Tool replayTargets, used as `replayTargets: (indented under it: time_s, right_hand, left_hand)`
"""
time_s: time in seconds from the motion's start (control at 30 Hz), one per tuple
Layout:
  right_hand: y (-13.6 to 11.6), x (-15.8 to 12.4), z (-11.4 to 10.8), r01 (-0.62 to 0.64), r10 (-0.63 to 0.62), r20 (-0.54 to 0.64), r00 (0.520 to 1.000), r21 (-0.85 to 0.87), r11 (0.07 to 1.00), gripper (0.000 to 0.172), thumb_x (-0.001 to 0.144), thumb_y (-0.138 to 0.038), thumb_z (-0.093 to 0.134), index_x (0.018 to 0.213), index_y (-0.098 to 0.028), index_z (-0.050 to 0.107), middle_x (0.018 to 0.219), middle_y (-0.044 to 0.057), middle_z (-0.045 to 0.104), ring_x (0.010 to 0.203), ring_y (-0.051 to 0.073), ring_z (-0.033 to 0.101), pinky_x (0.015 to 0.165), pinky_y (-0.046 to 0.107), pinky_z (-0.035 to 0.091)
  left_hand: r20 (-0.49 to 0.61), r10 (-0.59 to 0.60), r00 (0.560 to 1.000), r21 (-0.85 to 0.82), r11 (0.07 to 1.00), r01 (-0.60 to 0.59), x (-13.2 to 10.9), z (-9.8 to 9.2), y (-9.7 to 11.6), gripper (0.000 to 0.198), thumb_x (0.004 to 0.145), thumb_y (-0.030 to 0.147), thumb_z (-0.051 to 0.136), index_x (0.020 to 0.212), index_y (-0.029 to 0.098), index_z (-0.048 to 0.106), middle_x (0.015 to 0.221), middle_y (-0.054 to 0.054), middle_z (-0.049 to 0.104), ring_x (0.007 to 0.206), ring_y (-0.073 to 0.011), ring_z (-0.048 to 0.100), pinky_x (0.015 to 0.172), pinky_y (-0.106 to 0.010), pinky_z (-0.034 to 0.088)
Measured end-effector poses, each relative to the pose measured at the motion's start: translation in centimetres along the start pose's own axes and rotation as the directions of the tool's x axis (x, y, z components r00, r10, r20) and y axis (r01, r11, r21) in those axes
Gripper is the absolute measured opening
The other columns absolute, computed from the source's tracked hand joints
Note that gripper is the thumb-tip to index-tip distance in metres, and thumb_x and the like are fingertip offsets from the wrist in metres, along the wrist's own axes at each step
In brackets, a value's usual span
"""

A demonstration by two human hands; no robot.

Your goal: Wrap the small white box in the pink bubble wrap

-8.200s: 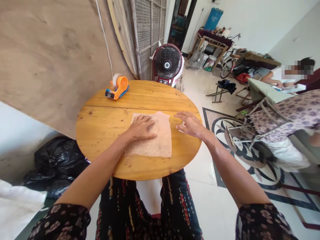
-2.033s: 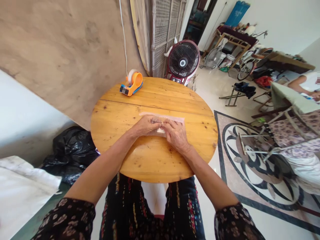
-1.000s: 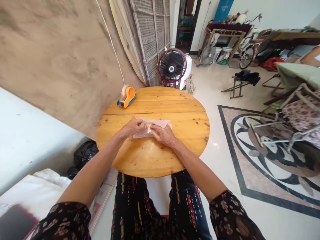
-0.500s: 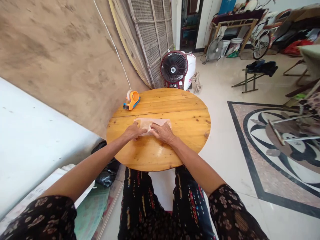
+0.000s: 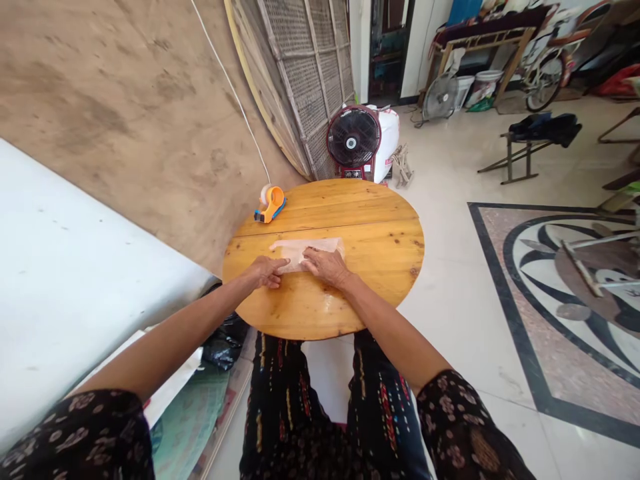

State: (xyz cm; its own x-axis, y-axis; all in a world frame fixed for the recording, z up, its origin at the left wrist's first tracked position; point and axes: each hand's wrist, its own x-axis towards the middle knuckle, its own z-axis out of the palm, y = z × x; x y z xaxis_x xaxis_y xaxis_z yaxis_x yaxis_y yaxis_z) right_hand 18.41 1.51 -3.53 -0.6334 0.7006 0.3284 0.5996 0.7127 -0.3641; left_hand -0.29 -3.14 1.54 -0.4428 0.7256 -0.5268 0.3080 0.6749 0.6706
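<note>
A translucent, whitish plastic sheet (image 5: 295,248) lies roughly flat on the round wooden table (image 5: 370,220); whether it is a single layer or a bag I cannot tell. My left hand (image 5: 269,272) is at its near left corner, thumb reaching onto the plastic and the other fingers curled under beside it. Over the right half of the sheet, my right hand (image 5: 327,265) rests with bent fingers pressed together on the plastic. The palm hides part of that half. An orange tape dispenser (image 5: 274,200) with a blue edge sits beyond my left hand, near the table's far left edge.
A dark red fan (image 5: 353,137) stands just past the table's far edge, with a white sack (image 5: 387,137) behind it. Plywood (image 5: 150,107) leans along the left wall. Black plastic bags (image 5: 227,340) lie low on my left. A folding stool (image 5: 520,157) is farther right.
My left hand has drawn back from the sheet's far left part to its near left corner, its fingers now curled. My right hand stays on the sheet. The view has shifted slightly.
</note>
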Motion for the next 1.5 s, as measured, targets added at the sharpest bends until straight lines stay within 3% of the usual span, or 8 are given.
replayTargets:
  time_s: [0.3, 0.4, 0.57, 0.7, 0.9, 1.07, 1.33, 1.5]
  right_hand:
    - [0.2, 0.0, 0.1, 0.04, -0.039, -0.029, 0.999, 0.022, 0.999, 0.026, 0.094, -0.036, 0.049, 0.11, -0.022, 0.063, 0.125, 0.007, 0.063, 0.106, 0.021, 0.061, 0.086, 0.031, 0.043]
    - [0.3, 0.0, 0.2, 0.047, -0.046, -0.031, 0.998, 0.02, 0.999, 0.026, 0.094, -0.037, 0.049, 0.11, -0.023, 0.064, 0.121, 0.007, 0.065, 0.106, 0.021, 0.061, 0.088, 0.032, 0.043]
    - [0.3, 0.0, 0.3, -0.002, 0.002, 0.001, 1.0, 0.015, 1.0, 0.028, 0.093, -0.038, 0.05, 0.113, -0.024, 0.063, 0.114, 0.006, 0.069, 0.103, 0.023, 0.063, 0.091, 0.035, 0.042]
    - [0.2, 0.0, -0.1, 0.036, -0.035, -0.026, 0.999, 0.02, 0.999, 0.03, 0.093, -0.036, 0.052, 0.116, -0.021, 0.062, 0.122, 0.009, 0.065, 0.108, 0.023, 0.06, 0.092, 0.035, 0.041]
    - [-0.2, 0.0, -0.8, 0.008, -0.008, 0.0, 1.0, 0.002, 1.0, 0.038, 0.092, -0.037, 0.051, 0.126, -0.019, 0.055, 0.113, 0.011, 0.069, 0.101, 0.025, 0.063, 0.087, 0.034, 0.044]
    - [-0.3, 0.0, -0.8, 0.035, -0.034, -0.022, 0.999, 0.026, 0.999, 0.046, 0.092, -0.033, 0.051, 0.135, -0.018, 0.048, 0.131, 0.011, 0.061, 0.114, 0.026, 0.059, 0.095, 0.037, 0.043]
    - [-0.1, 0.0, -0.3, 0.003, -0.002, -0.011, 1.0, 0.065, 0.998, 0.059, 0.092, -0.033, 0.049, 0.147, -0.019, 0.033, 0.144, 0.01, 0.05, 0.123, 0.027, 0.054, 0.102, 0.043, 0.04]
    - [-0.1, 0.1, -0.5, 0.016, -0.015, -0.005, 1.0, 0.081, 0.997, 0.06, 0.091, -0.033, 0.05, 0.145, -0.015, 0.035, 0.136, 0.013, 0.057, 0.121, 0.027, 0.055, 0.101, 0.041, 0.041]
  left_hand:
    - [0.067, 0.011, 0.998, -0.098, 0.995, -0.004, 1.1, 0.4, -0.1, 0.035, 0.066, 0.029, 0.081, 0.059, 0.016, 0.049, 0.043, 0.008, 0.041, 0.034, -0.0048, 0.033, 0.039, -0.021, 0.041]
    - [0.072, 0.018, 0.997, -0.14, 0.99, -0.008, 1.0, 0.3, 0.2, 0.027, 0.063, 0.022, 0.081, 0.065, 0.015, 0.055, 0.049, 0.005, 0.052, 0.036, -0.006, 0.041, 0.04, -0.02, 0.04]
    - [0.106, 0.032, 0.994, -0.225, 0.974, -0.007, 0.4, 0.5, 0.7, 0.02, 0.063, 0.016, 0.078, 0.075, 0.013, 0.061, 0.064, -0.003, 0.066, 0.047, -0.0129, 0.058, 0.047, -0.025, 0.049]
    - [0.098, 0.036, 0.995, -0.308, 0.951, -0.004, 0.2, 1.1, 0.5, 0.017, 0.066, 0.012, 0.074, 0.075, 0.013, 0.06, 0.058, -0.001, 0.063, 0.043, -0.0107, 0.054, 0.047, -0.025, 0.051]
    - [0.078, 0.031, 0.997, -0.409, 0.912, 0.003, 0.2, 1.7, 0.4, 0.016, 0.07, 0.011, 0.071, 0.075, 0.013, 0.056, 0.055, 0.002, 0.059, 0.039, -0.007, 0.048, 0.041, -0.02, 0.047]
    - [0.073, 0.024, 0.997, -0.433, 0.901, 0.01, 0.2, 1.8, 0.4, 0.02, 0.067, 0.013, 0.074, 0.071, 0.015, 0.054, 0.052, 0.004, 0.056, 0.037, -0.0064, 0.046, 0.039, -0.02, 0.044]
    - [-0.019, 0.173, 0.985, -0.409, 0.897, -0.165, -0.2, 3.0, 0.3, 0.017, 0.068, 0.017, 0.067, 0.068, 0.017, 0.05, 0.055, 0.005, 0.055, 0.039, -0.0051, 0.045, 0.042, -0.018, 0.039]
    - [-0.081, 0.229, 0.97, -0.356, 0.902, -0.243, -0.3, 3.4, 0.4, 0.018, 0.068, 0.021, 0.065, 0.067, 0.018, 0.048, 0.053, 0.006, 0.053, 0.039, -0.0058, 0.045, 0.042, -0.019, 0.035]
